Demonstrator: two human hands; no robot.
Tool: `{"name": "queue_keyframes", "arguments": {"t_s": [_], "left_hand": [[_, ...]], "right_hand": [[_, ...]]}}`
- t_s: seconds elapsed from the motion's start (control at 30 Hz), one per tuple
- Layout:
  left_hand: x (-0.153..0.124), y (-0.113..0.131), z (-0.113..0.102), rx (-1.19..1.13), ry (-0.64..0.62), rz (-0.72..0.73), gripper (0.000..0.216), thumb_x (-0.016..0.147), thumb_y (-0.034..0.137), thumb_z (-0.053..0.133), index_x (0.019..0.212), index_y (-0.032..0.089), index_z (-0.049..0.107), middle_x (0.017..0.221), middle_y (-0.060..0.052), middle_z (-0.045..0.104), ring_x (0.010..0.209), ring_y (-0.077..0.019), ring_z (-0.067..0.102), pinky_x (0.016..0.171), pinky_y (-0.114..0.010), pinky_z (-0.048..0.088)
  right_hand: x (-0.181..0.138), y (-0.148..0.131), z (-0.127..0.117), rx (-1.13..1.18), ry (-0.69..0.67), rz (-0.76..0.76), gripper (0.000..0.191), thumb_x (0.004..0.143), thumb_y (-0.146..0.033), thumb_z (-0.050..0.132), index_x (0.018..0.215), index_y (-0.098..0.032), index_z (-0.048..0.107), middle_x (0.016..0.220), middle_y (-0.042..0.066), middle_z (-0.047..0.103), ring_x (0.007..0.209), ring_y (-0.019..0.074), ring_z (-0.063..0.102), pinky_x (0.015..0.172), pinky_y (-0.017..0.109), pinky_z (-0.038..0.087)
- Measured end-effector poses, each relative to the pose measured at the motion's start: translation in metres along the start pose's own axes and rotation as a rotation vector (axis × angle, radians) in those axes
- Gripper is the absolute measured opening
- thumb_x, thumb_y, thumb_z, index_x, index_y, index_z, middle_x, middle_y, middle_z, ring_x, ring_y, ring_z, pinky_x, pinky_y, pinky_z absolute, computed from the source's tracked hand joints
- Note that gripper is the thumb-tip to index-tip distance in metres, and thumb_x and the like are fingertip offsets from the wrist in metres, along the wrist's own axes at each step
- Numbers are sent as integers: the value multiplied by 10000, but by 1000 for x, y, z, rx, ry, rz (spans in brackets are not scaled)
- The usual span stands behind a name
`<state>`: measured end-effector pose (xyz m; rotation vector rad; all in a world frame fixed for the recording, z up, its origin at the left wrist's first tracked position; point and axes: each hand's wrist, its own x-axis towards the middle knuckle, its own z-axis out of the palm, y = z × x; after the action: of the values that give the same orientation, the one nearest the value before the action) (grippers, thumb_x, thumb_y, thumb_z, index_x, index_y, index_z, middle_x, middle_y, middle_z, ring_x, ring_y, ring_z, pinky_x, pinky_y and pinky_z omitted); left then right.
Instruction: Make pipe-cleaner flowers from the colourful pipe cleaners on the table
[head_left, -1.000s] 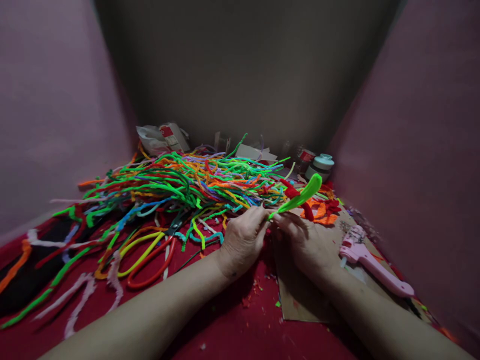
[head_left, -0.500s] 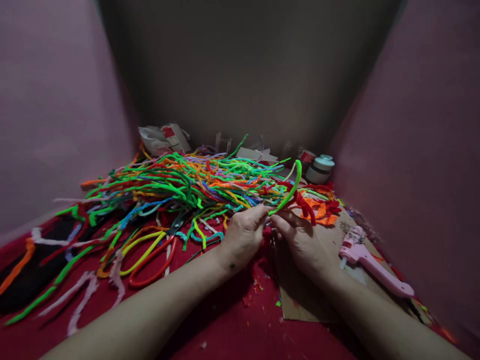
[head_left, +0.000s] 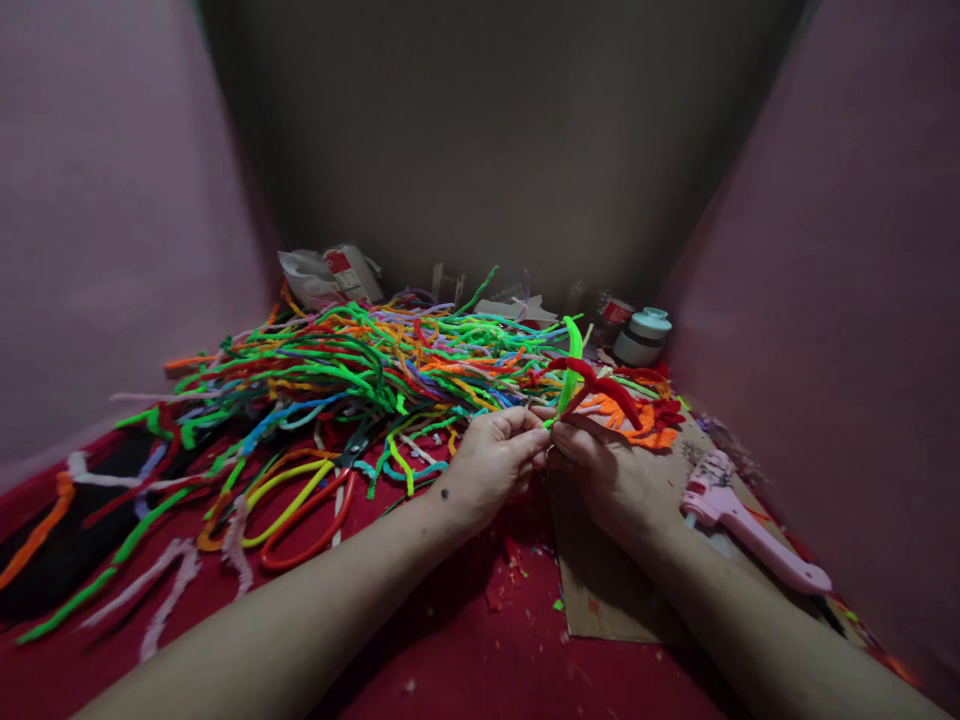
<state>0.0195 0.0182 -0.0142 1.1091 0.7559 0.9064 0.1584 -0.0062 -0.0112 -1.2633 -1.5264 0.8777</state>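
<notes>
My left hand [head_left: 501, 455] pinches the lower end of a bright green pipe cleaner [head_left: 571, 362], which rises upright above my fingers. Close against it, my right hand [head_left: 600, 462] is closed at the same spot, its fingertips meeting the left ones. Dark red pipe cleaners [head_left: 616, 385], curved and spreading at the top, come up from my right fingers beside the green one. Exactly where the green and red stems join is covered by my fingertips. Orange pipe cleaner loops [head_left: 656, 438] lie just behind my right hand.
A large heap of coloured pipe cleaners [head_left: 360, 365] covers the back of the red cloth [head_left: 450, 640]. Scissors [head_left: 307, 515] with red and yellow handles lie left. A pink glue gun [head_left: 757, 530] rests right, by a cardboard sheet [head_left: 615, 605]. A lidded jar [head_left: 643, 338] stands behind.
The green pipe cleaner has gone from a rightward-leaning curve to nearly upright. The red pipe cleaners have risen and tilted, now crossing it. My left fingers have shifted slightly right.
</notes>
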Motion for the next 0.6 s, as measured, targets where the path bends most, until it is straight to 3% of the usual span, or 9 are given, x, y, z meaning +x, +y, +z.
{"name": "queue_keyframes", "arguments": {"t_s": [0.1, 0.27, 0.43, 0.6], "left_hand": [[0, -1, -3, -88, -66, -47, 212, 758, 300, 593, 683, 156, 457, 512, 70, 442, 349, -1, 245, 364, -144, 198], [1, 1, -10, -232, -226, -120, 150, 736, 200, 614, 711, 136, 480, 543, 66, 440, 369, 13, 173, 355, -118, 157], [1, 3, -13, -313, -337, -184, 139, 760, 194, 605, 863, 139, 530, 560, 71, 432, 370, 11, 158, 351, -108, 152], [2, -1, -16, -330, -353, -193, 217, 775, 196, 599, 976, 149, 531, 574, 77, 432, 360, 14, 157, 354, -111, 164]], "right_hand": [[3, 14, 3, 198, -16, 10, 251, 799, -336, 518, 947, -231, 692, 880, 30, 690, 831, 207, 598, 830, 354, 452], [7, 27, 9, 537, -36, 4, 275, 747, -279, 593, 1000, -209, 674, 903, 46, 683, 852, 202, 591, 828, 355, 449], [9, 28, 8, 693, -157, 57, 243, 748, -273, 577, 959, -197, 671, 770, 35, 670, 706, 169, 588, 704, 323, 470], [10, 28, 9, 683, -148, 69, 167, 719, -279, 612, 850, -195, 674, 688, 7, 644, 618, 141, 559, 642, 288, 455]]}}
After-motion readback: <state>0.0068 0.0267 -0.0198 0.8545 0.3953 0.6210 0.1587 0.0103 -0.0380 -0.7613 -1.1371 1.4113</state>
